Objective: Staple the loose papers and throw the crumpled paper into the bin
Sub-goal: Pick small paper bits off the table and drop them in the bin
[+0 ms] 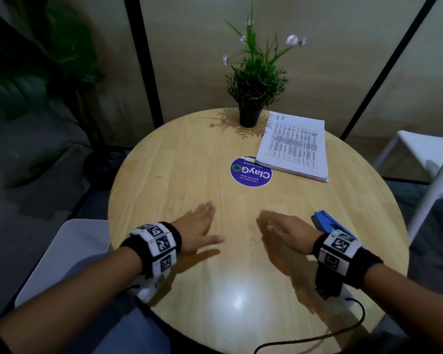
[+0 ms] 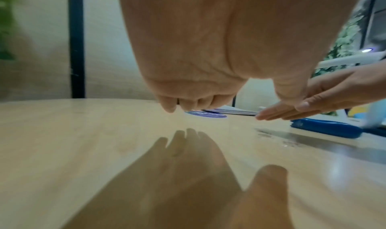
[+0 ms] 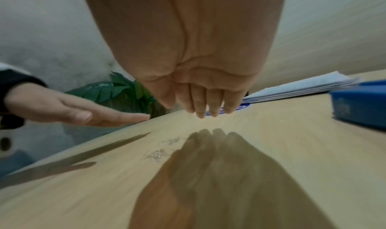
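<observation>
A stack of printed papers (image 1: pixel 294 146) lies at the far right of the round wooden table (image 1: pixel 164 175); its edge also shows in the right wrist view (image 3: pixel 303 88). A blue stapler (image 1: pixel 330 223) lies near the right edge, just right of my right hand (image 1: pixel 279 231), which hovers flat with straight fingers, holding nothing. My left hand (image 1: pixel 200 226) hovers flat over the table's near left, fingers straight and empty. In the left wrist view the stapler (image 2: pixel 325 128) sits beyond the right hand (image 2: pixel 292 110). Small loose staples (image 3: pixel 160 153) glint on the wood between the hands. No crumpled paper or bin is in view.
A small potted plant (image 1: pixel 251 98) stands at the table's far edge beside the papers. A round purple sticker (image 1: pixel 251 172) lies at the table's middle. White chairs stand at the near left (image 1: pixel 62 251) and far right (image 1: pixel 420 154). A black cable (image 1: pixel 343 330) trails from the right wrist.
</observation>
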Demonstrator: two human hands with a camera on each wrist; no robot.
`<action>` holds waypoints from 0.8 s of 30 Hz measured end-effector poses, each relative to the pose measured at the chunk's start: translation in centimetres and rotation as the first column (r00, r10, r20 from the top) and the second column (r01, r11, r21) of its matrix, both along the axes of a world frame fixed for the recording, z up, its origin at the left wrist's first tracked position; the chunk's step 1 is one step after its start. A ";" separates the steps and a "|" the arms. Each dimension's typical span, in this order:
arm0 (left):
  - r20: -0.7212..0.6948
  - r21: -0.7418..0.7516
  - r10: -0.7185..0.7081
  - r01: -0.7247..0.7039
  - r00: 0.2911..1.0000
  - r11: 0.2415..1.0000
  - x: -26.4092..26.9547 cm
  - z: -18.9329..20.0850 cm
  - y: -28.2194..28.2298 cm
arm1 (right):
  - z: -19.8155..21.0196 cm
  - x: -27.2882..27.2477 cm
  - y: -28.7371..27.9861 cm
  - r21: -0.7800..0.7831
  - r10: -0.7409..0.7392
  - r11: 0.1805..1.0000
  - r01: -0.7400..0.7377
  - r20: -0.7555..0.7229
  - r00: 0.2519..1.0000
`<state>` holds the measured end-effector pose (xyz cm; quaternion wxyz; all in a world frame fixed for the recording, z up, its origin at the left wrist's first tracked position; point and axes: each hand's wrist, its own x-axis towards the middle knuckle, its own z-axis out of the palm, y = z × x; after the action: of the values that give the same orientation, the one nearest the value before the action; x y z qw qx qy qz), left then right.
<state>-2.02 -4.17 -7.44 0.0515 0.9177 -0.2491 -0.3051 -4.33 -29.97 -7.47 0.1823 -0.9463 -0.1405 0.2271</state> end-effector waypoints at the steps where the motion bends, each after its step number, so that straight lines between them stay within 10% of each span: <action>1: 0.010 0.052 0.034 -0.034 0.999 0.998 -0.3 0.0 1.3 | 0.2 -0.2 -0.3 -0.032 -0.032 0.999 0.033 0.028 0.999; 8: 0.050 0.391 0.158 -0.165 0.986 0.906 -3.2 -1.4 3.7 | -1.0 -1.8 -0.2 -0.467 -0.029 0.884 -0.007 -0.069 0.997; 18: 0.124 0.280 0.422 -0.440 0.898 0.853 -6.9 -2.0 -1.1 | -2.4 -1.9 4.9 -0.645 0.006 0.764 -0.010 -0.008 1.000; 24: 0.147 0.213 0.310 -0.336 0.939 0.917 -6.2 -2.7 -1.8 | -3.2 -1.2 9.1 -0.668 0.036 0.744 -0.029 -0.003 0.999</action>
<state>-8.17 -6.00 -10.15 -0.0218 0.9612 -0.0584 -0.2686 -5.55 -20.82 -10.68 -0.1725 -0.9474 -0.0674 0.2609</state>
